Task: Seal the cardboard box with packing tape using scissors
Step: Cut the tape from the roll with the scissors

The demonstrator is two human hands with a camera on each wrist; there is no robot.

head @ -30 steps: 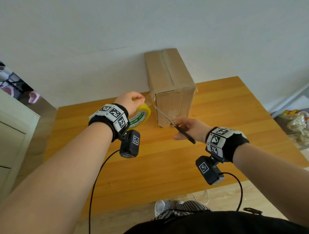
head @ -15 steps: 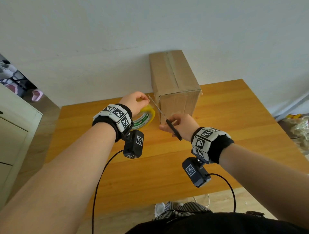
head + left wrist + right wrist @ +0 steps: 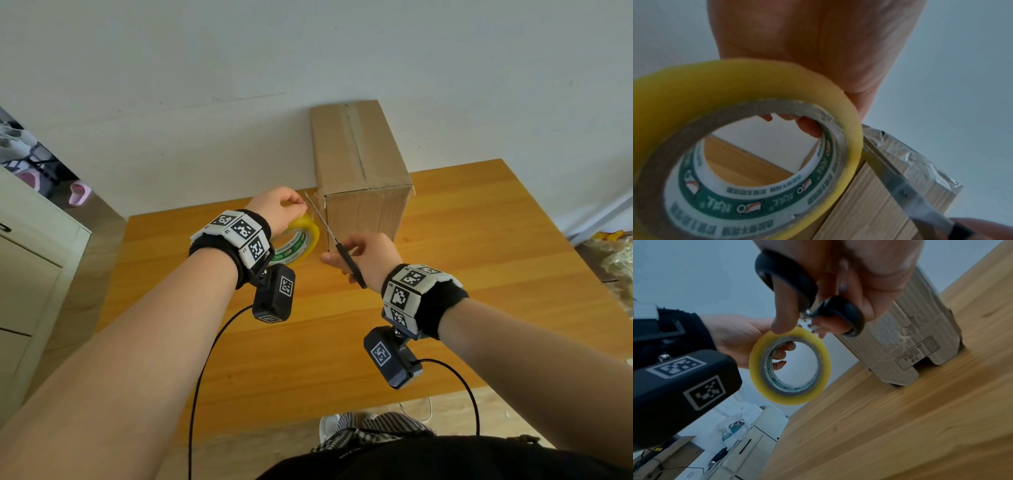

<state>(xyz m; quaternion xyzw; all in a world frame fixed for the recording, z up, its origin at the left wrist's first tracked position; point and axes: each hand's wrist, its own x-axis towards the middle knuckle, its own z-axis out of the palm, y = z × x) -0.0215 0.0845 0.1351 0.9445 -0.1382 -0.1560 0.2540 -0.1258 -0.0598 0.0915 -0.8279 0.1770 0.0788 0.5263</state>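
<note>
The tall brown cardboard box stands upright at the far edge of the wooden tabletop, long axis vertical. The left hand grips the yellow roll of packing tape, fingers curled through its core. The right hand holds the black-handled steel scissors, blades pointing toward 11 o'clock, between roll and box.

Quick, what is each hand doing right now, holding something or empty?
Left hand: closed, fingers curled through the core of the yellow tape roll.
Right hand: closed, fingers through the black handles of the scissors.
</note>
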